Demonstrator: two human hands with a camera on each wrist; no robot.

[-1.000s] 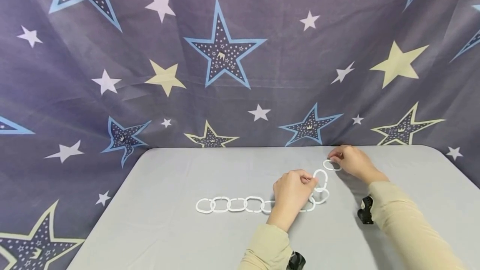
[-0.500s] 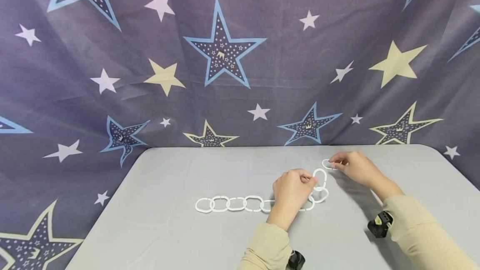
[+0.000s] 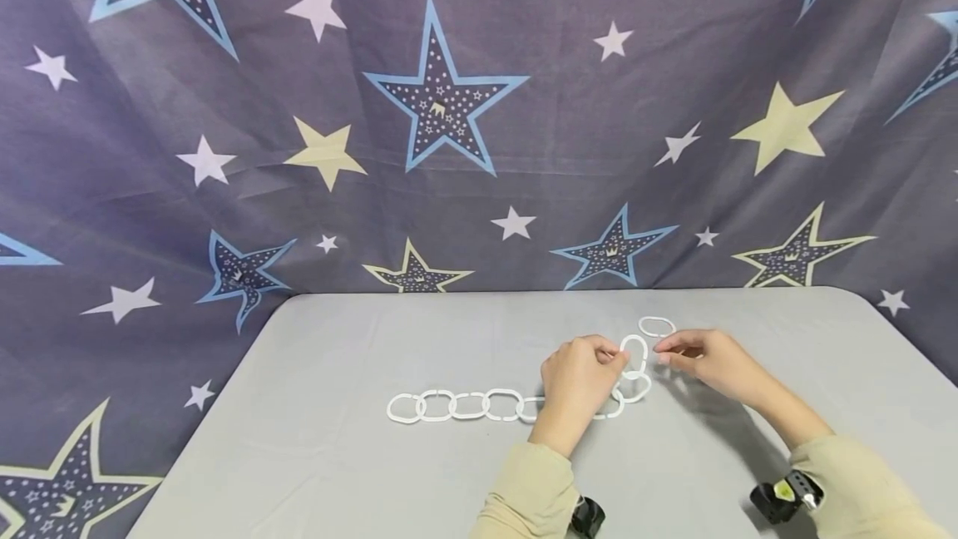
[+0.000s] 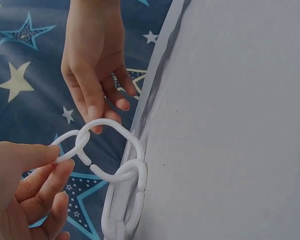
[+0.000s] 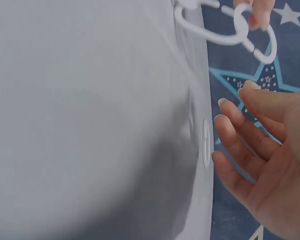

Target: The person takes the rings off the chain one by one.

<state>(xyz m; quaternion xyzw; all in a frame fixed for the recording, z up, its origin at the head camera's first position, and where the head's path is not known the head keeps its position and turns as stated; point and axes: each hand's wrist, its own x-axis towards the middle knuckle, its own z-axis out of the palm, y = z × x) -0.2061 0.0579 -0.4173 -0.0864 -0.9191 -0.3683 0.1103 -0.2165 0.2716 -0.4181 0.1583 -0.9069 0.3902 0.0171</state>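
At lower right, pinched in the left grip (image 3: 580, 385), apparently to keep it steady: end link (image 3: 634, 338) of a white chain (image 3: 486, 404). Beyond the relaxed, unladen right grip (image 3: 714, 363), flat on the desk (image 3: 359, 472): loose link (image 3: 656, 319).

Head view: high, farther back, facing forward-down over table (image 3: 337, 472). Wrist views: close, turned sideways, both catching chain (image 3: 486, 403).

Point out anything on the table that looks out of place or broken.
One link lies alone near the far edge of the table, while the others form a chain. Several chain pieces show a small split, probably by design rather than damage.
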